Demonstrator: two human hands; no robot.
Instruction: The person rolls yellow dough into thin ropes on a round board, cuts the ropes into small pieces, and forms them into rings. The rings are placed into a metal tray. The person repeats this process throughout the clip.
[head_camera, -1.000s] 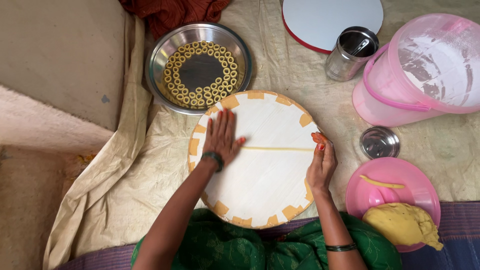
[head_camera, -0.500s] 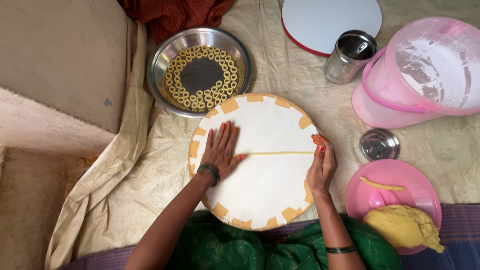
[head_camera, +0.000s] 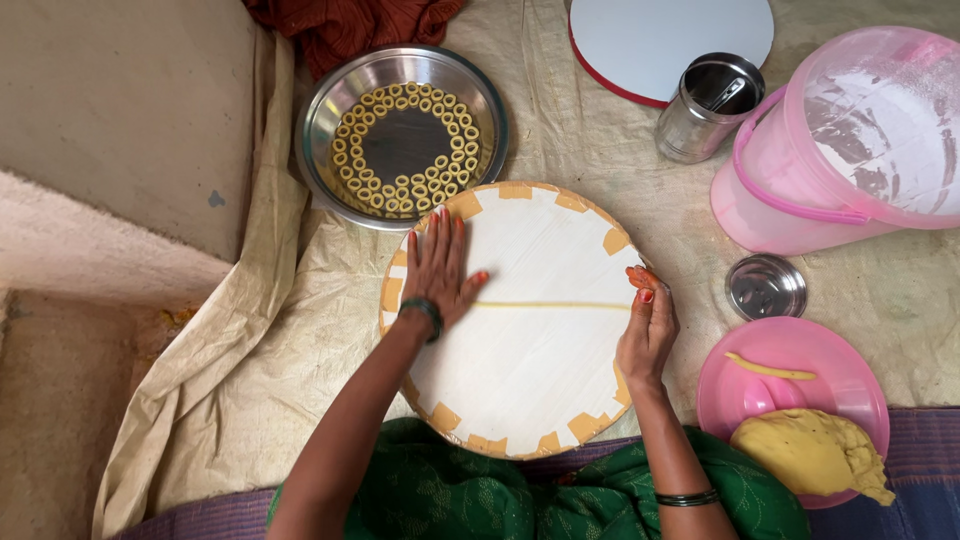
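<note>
A round white board (head_camera: 530, 370) with orange patches on its rim lies in front of me. Across its middle runs a thin yellow dough strand (head_camera: 555, 305). My left hand (head_camera: 440, 270) lies flat on the board, fingers spread, over the strand's left end. My right hand (head_camera: 648, 322) rests at the board's right edge, fingertips at the strand's right end. Behind the board stands a steel bowl (head_camera: 325, 120) holding several small dough rings (head_camera: 362, 182) laid in a circle.
A pink plate (head_camera: 845, 385) at the right holds a lump of yellow dough (head_camera: 810, 452) and a short dough stick (head_camera: 770, 368). A small steel lid (head_camera: 765, 287), a steel cup (head_camera: 705, 108), a pink bucket (head_camera: 850, 140) and a white round board (head_camera: 660, 40) lie beyond, on a beige cloth (head_camera: 250, 340).
My left hand has slid slightly left and down along the board, and the strand looks a little longer. My right hand stays at the right end.
</note>
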